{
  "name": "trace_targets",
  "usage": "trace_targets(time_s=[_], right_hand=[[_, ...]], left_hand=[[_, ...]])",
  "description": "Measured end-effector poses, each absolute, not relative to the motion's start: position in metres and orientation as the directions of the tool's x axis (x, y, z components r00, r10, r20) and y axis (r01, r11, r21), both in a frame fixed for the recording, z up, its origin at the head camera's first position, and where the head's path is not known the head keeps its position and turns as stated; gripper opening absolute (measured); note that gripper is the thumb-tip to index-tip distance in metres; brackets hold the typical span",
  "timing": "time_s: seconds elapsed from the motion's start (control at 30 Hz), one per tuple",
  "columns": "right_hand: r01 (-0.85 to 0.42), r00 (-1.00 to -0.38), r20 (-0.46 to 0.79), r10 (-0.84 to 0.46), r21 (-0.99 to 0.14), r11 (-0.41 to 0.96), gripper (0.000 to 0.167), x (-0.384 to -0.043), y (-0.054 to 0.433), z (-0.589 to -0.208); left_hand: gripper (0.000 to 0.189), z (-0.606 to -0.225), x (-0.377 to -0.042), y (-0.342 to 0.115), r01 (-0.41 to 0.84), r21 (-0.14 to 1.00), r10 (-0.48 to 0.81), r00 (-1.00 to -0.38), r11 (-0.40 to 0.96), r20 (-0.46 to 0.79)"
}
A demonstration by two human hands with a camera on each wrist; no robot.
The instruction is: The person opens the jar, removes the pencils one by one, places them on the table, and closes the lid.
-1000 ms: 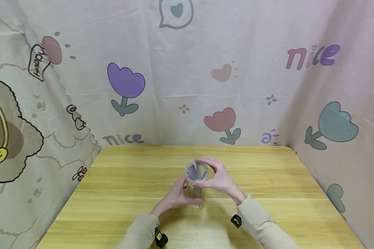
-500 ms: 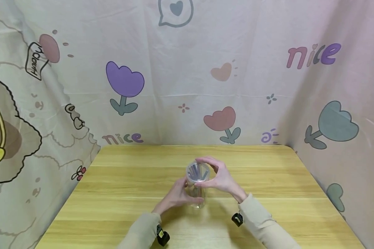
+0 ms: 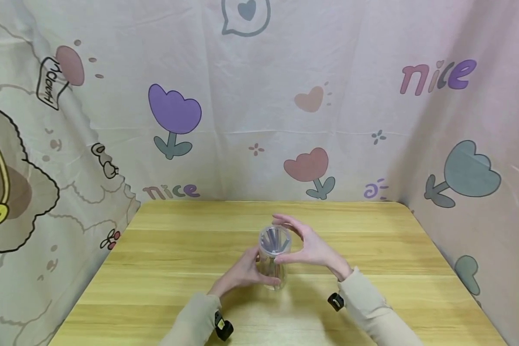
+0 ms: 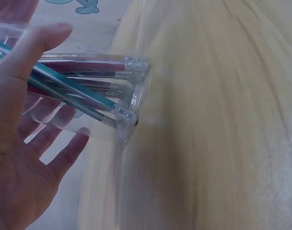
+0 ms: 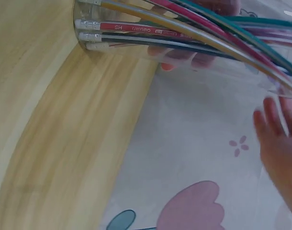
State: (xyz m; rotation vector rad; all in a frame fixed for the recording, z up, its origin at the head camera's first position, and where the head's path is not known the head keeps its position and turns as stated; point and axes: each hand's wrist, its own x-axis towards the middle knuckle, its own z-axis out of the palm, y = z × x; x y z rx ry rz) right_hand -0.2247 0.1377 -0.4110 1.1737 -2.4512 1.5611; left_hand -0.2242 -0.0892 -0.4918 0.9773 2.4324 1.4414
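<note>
A clear plastic jar stands upright on the table, a round see-through lid at its top. Inside are several pencils with eraser ends, among them a green pencil and a red pencil, eraser ends down. My left hand holds the jar's lower body, thumb in front and fingers round the far side. Around the lid, my right hand is spread in a wide curve, thumb near the front rim and fingers behind it. Those right fingers look slightly apart from the lid; thumb contact is hard to tell.
The wooden table extends to both sides of the jar. A printed cloth hangs behind it and along both sides. Each sleeve carries a small black device at the wrist.
My right hand has loosened from the lid, its fingers and thumb spreading and the hand shifting slightly right. The left hand keeps its hold, and the jar stays nearly in place.
</note>
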Motion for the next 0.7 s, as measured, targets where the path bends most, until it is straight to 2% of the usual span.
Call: trace_targets(time_s=[0.1,0.2,0.37,0.7], right_hand=[[-0.642,-0.725,0.414,-0.55,-0.695,0.323,0.102,-0.2228,0.135,-0.409],[-0.655,-0.726,0.436,-0.531,-0.673,0.343,0.094,-0.2221,0.1329,-0.4088],[-0.636,-0.744,0.45,-0.493,-0.702,0.319,0.079,-0.2228,0.1341,-0.4109],[-0.577,-0.764,0.399,-0.507,-0.774,0.26,0.075,-0.2281,0.1371,-0.4167]], left_hand=[[0.095,-0.4918,-0.2227,-0.089,0.449,0.837,0.597,-0.778,0.312,0.194],[0.096,-0.4922,-0.2219,-0.0892,0.446,0.835,0.594,-0.782,0.321,0.189],[0.094,-0.4927,-0.2222,-0.09,0.443,0.827,0.59,-0.788,0.346,0.176],[0.094,-0.4899,-0.222,-0.0959,0.412,0.849,0.587,-0.795,0.332,0.156]])
